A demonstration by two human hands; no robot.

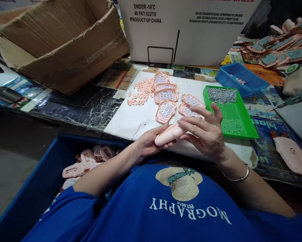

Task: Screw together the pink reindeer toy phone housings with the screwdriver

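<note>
A pale pink plastic casing, oblong with a rounded end, is held over the front of a white board. My left hand grips it from beneath, fingers curled under and thumb along the top. At its right end, my right hand pinches it between the thumb below and fingertips above; its other fingers are raised. Just beyond my hands lie several pink shells with keypad-like grids, among them a front shell and one partly behind my right fingers. Small pink pieces are heaped to their left.
A green tray of metal screws stands right, a blue bin behind it. Far right are an electric screwdriver and another pink casing. A cardboard box stands left; a blue crate of pink parts sits below.
</note>
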